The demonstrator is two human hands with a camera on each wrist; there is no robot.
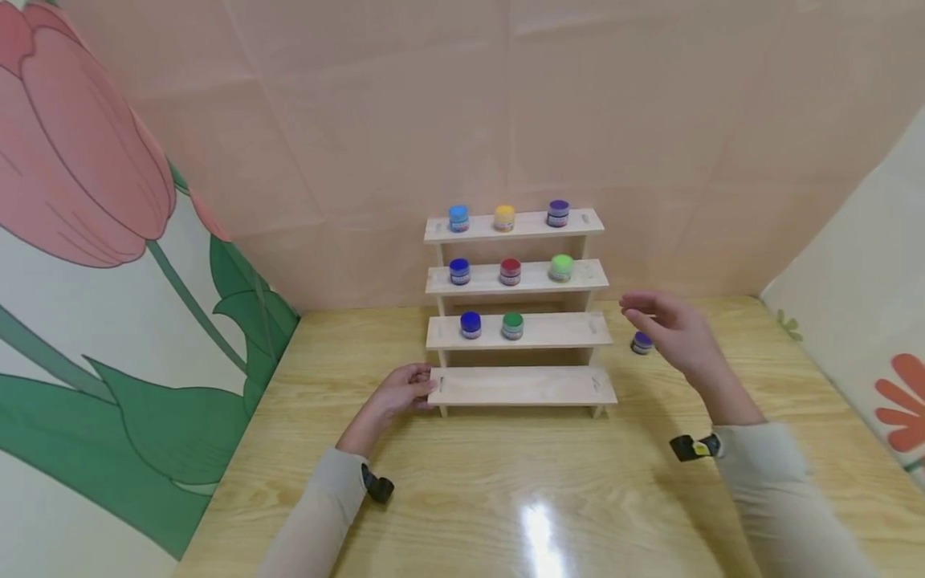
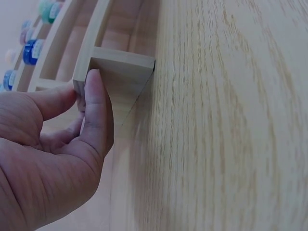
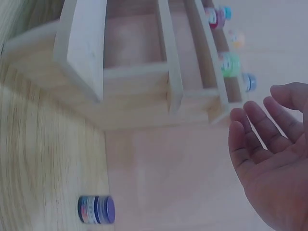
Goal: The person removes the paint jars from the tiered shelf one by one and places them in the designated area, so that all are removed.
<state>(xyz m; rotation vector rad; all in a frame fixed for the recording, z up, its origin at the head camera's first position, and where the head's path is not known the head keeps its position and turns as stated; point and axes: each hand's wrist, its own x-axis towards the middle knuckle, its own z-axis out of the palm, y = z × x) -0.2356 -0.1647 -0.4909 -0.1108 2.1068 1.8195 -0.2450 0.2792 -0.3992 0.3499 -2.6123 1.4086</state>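
My left hand (image 1: 401, 390) pinches the left end of the lowest board of a wooden stepped rack (image 1: 522, 387). In the left wrist view, its thumb lies on the board's upper face with fingers beneath. My right hand (image 1: 675, 333), fingers relaxed and slightly bent, is in the air right of the rack and holds nothing. Below it, a purple-lidded paint jar (image 1: 641, 343) stands on the table, partly covered by the hand in the head view. On the rack's second-lowest board are a blue jar (image 1: 470, 325) and a green jar (image 1: 512, 326).
Higher up stand dark blue (image 1: 459, 271), red (image 1: 510, 272) and light green (image 1: 561, 268) jars. Light blue (image 1: 458, 218), yellow (image 1: 504, 218) and purple (image 1: 558, 213) ones occupy the top board. A pink backdrop (image 1: 361, 160) rises behind the wood-grain table (image 1: 448, 498).
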